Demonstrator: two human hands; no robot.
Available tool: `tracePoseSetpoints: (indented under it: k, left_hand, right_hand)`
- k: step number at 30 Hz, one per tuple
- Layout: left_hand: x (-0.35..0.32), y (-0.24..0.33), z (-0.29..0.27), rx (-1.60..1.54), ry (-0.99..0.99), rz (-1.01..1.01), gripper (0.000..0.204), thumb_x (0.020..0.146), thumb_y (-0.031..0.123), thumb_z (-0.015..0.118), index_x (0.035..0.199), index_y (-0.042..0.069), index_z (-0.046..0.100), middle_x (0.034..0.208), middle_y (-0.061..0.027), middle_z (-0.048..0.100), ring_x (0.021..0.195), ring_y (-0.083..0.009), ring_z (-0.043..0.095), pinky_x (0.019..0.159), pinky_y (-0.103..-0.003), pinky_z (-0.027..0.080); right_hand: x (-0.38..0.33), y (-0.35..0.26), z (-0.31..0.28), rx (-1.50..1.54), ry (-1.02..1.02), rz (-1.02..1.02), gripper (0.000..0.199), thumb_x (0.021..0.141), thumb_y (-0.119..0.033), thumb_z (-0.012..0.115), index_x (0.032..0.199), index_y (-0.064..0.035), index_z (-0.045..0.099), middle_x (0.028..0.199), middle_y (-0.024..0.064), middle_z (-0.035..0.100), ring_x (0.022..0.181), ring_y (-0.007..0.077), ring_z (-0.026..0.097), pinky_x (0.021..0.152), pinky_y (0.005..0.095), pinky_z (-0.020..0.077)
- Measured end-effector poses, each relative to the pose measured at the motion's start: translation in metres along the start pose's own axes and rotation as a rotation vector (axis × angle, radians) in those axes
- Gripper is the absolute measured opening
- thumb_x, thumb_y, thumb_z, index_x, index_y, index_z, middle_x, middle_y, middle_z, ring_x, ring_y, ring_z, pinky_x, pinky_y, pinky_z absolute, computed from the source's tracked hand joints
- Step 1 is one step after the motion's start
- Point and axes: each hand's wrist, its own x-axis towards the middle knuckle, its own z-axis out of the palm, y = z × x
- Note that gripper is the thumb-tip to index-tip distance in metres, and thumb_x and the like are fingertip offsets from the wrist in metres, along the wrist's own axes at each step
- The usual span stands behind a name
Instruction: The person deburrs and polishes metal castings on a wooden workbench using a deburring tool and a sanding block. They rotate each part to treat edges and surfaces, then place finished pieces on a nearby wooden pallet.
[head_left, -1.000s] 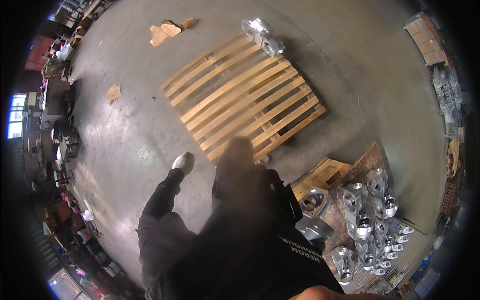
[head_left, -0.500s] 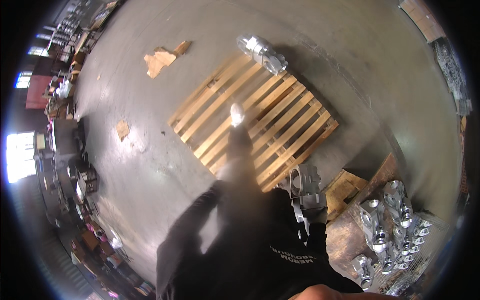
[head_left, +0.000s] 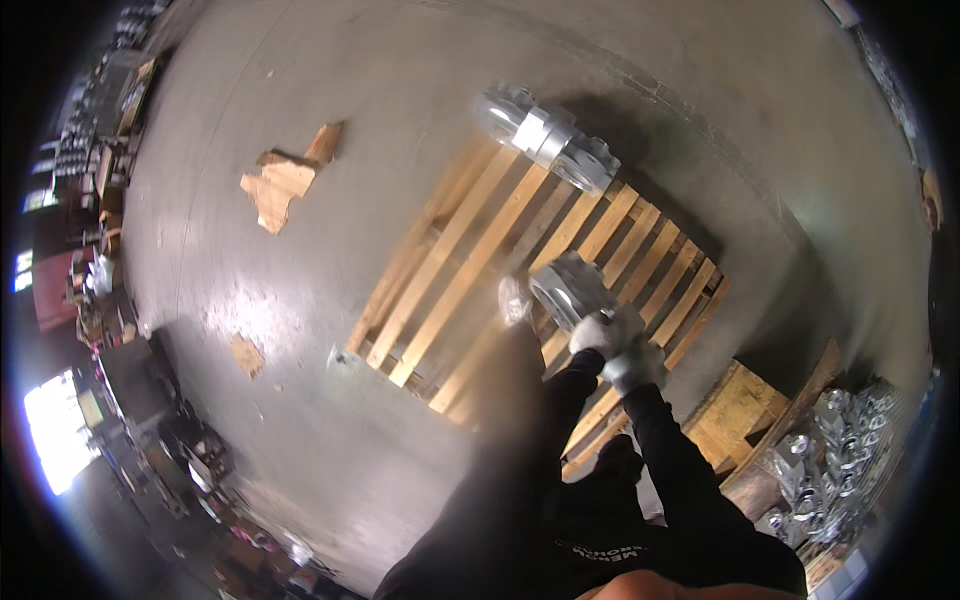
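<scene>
A grey concrete floor [head_left: 300,420] carries 1 wooden pallet [head_left: 470,250] and scattered cardboard scraps [head_left: 275,185].

most of the wooden pallet [head_left: 470,270] lies bare to the left of my hands, so i have open slats there. at its far corner a flanged metal casting [head_left: 545,140] blocks that end. near right, a wooden crate [head_left: 740,405] and a heap of metal parts [head_left: 835,455] crowd the pallet's edge, touching it, i think. far left, cardboard scraps [head_left: 280,180] lie on the open concrete floor [head_left: 300,400].

Torn cardboard scraps [head_left: 283,178] lie on the concrete floor [head_left: 330,80], well left of the wooden pallet [head_left: 470,250]; stacked metal castings [head_left: 835,450] sit right of it.
</scene>
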Motion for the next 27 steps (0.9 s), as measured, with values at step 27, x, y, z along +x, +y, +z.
tracePoseSetpoints:
  k: [27]
  left_hand:
    - [0.301,0.036,-0.284,-0.079,0.498,0.140,0.047,0.094,0.049,0.067,0.092,0.004,0.078,0.087,-0.0195,0.076,0.085,-0.0357,0.075,0.080,-0.043,0.055]
  right_hand:
    - [0.207,0.083,0.413,-0.254,-0.004,0.102,0.078,0.095,-0.067,0.068,0.130,0.0025,0.067,0.110,0.0039,0.066,0.092,0.0165,0.055,0.084,0.0322,0.0465]
